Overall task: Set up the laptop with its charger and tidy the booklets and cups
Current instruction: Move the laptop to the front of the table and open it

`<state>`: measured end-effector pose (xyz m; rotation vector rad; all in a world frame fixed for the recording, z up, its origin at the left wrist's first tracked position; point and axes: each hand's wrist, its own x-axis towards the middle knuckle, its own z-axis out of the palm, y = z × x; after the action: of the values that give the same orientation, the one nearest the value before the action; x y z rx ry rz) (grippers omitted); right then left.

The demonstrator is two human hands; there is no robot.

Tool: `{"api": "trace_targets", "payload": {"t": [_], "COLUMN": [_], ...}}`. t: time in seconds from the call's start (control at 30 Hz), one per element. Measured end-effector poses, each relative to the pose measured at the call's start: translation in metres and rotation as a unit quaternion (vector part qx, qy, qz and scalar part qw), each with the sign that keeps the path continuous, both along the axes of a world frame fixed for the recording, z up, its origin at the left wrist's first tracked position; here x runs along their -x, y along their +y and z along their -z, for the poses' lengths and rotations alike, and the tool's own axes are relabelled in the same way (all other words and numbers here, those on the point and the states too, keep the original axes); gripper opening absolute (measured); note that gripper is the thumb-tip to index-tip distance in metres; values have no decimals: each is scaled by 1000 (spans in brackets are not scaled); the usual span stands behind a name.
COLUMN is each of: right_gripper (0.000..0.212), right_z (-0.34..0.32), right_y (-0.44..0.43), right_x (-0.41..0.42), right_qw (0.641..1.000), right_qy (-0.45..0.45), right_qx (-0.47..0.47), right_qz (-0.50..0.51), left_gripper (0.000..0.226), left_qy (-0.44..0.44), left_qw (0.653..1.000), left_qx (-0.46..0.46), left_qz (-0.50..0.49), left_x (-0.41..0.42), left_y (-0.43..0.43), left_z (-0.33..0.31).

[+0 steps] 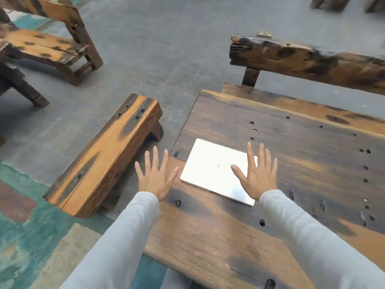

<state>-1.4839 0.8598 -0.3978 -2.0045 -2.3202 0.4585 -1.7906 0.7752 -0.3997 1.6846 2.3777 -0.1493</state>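
We judged the task barely begun. The laptop (214, 170) lay closed near the left edge of the table (291, 142). No charger, booklets or cups were in view. Our left hand (155, 177) hovered spread and empty over that edge; our right hand (257, 174) was spread over the lid's right side, gripping nothing, contact unclear. All 3 jobs remained.
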Motion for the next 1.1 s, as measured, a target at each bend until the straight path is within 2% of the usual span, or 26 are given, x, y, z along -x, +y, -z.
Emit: {"api": "trace_targets", "payload": {"t": [0.1, 0.2, 0.33, 0.43, 0.67, 0.77, 0.9, 1.0, 1.1], "right_gripper": [87, 86, 86, 90, 99, 103, 101, 97, 93], "right_z": [14, 35, 63, 83, 123, 131, 142, 146, 149], "right_y": [-4, -4, 10, 21, 27, 29, 28, 30, 36], "right_x": [9, 11, 0, -17, -42, -33, -11, -2, 8], "right_qw": [997, 995, 986, 980, 962, 945, 921, 889, 857], "right_qy": [15, 12, 31, 47, 93, 128, 176, 217, 253], "right_qx": [39, 62, 101, 129, 175, 183, 168, 149, 132], "right_qz": [59, 72, 129, 145, 187, 238, 305, 374, 429], "left_gripper": [74, 76, 75, 75, 76, 77, 77, 77, 77], "left_qy": [-45, -49, -90, -139, -191, -262, -308, -367, -381], "left_qw": [995, 983, 973, 973, 971, 958, 947, 923, 914], "left_qx": [46, 55, 61, 69, 102, 115, 77, 30, -6], "left_qz": [72, 168, 201, 169, 97, 34, -56, -110, -142], "left_x": [25, 41, 30, 14, 5, 0, -23, -40, -46], "left_y": [29, 50, 78, 96, 123, 130, 127, 125, 124], "left_z": [16, 38, 65, 87, 135, 138, 141, 148, 155]}}
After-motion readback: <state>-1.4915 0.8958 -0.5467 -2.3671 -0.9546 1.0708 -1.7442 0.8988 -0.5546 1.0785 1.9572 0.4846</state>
